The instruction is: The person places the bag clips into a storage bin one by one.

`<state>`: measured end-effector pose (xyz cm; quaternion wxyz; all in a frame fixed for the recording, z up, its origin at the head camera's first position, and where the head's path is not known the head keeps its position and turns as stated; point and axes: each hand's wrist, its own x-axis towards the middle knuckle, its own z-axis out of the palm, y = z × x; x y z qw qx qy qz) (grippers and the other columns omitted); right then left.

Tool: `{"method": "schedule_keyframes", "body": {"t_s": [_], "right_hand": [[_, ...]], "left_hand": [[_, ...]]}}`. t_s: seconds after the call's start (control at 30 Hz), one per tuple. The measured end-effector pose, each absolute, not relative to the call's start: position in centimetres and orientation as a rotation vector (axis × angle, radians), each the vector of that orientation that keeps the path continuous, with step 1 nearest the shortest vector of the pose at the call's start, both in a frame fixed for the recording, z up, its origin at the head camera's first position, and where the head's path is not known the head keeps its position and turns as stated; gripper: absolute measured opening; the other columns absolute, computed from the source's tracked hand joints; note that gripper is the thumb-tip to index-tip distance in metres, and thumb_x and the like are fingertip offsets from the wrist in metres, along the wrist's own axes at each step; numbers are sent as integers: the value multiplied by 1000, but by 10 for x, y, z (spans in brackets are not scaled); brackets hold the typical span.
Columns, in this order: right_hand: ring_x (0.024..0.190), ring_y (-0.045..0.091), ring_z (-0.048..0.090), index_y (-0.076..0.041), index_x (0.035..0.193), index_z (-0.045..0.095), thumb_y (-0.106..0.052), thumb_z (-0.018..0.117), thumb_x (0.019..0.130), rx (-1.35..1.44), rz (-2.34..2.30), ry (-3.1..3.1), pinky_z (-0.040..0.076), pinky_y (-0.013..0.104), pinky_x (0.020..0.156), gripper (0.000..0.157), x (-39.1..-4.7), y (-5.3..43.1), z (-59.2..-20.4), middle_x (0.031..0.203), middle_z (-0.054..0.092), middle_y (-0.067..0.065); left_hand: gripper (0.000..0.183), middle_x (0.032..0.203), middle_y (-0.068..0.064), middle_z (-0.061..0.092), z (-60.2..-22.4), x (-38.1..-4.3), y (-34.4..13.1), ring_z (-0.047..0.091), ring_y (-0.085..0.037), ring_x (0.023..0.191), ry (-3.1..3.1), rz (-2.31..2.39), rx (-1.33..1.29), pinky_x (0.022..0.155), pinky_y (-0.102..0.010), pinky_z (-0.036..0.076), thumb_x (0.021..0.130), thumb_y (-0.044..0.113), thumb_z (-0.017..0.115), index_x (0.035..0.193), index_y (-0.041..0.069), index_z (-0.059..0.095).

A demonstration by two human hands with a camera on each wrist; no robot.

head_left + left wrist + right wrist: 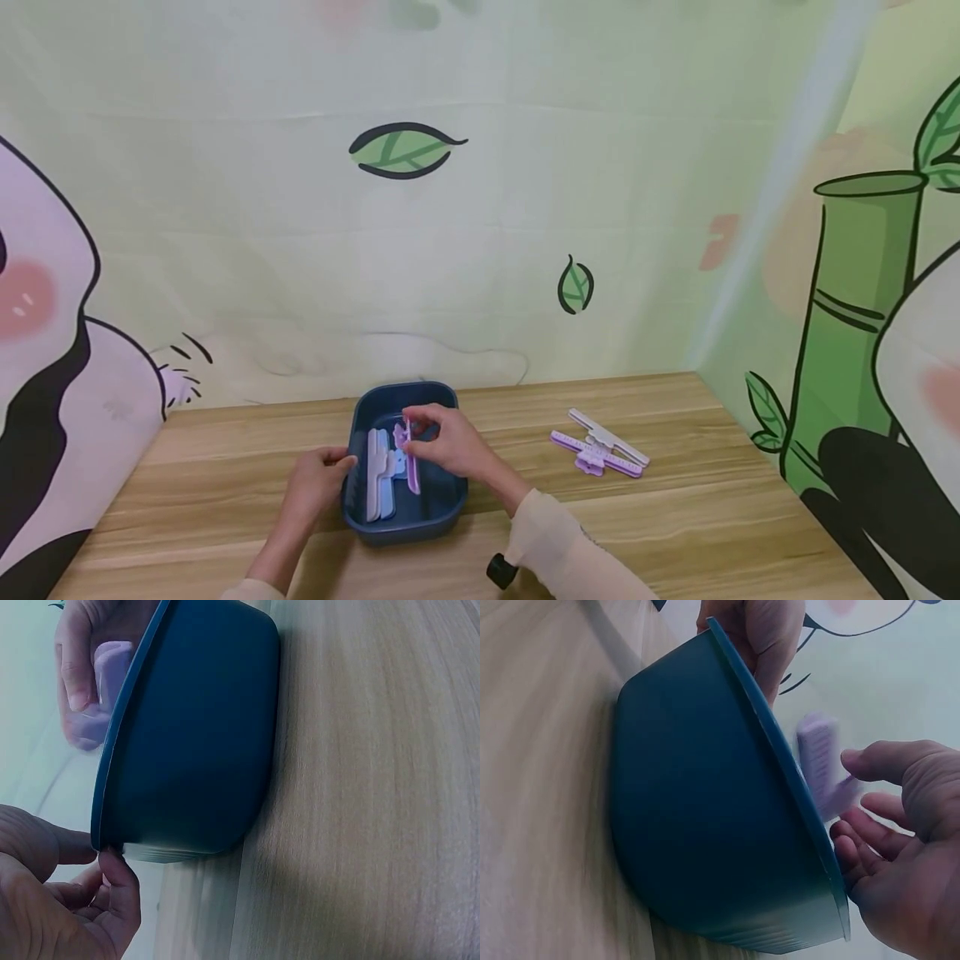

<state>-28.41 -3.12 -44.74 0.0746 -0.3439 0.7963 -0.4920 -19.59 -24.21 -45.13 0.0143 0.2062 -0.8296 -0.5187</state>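
Note:
A dark blue plastic tub [408, 538] stands on the table, and my left hand [309, 485] pinches its left rim between thumb and fingers. Over the tub's inside, my right hand [453, 443] holds a purple sealing clip [413, 477] by its grip part, between thumb and fingers. In the right wrist view this purple clip [817, 750] pokes above the rim, slightly blurred. To its left in the tub lie a whitish clip [372, 483] and a light blue clip [387, 496], side by side lengthwise. The right hand partly covers the purple clip.
On the right part of the wooden table [720, 500], a purple clip [626, 467] and a white clip [626, 448] lie close together. A small black object [501, 571] shows by the right sleeve. A printed cloth backdrop [480, 208] stands behind the table.

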Motion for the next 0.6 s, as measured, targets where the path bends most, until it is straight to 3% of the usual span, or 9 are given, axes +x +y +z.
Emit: {"method": "schedule_keyframes", "body": {"t_s": [0.3,0.6], "right_hand": [[110,25,59,-7,135,67,-19,76,95,-1049,-1430,2434,51,25,87,42,-283,-29,-448,131,65,13],[114,36,59,-4,134,66,-17,74,97,-1073,-1448,2398,50,26,88,40,-282,-23,-449,129,66,15]], "left_hand": [[35,114,-27,62,-452,-195,-241,59,-30,91,-2584,-1610,622,69,-30,54,106,10,56,133,-13,58],[36,115,-28,61,-452,-195,-241,59,-31,92,-2587,-1619,638,70,-31,55,107,11,55,134,-12,58]]}}
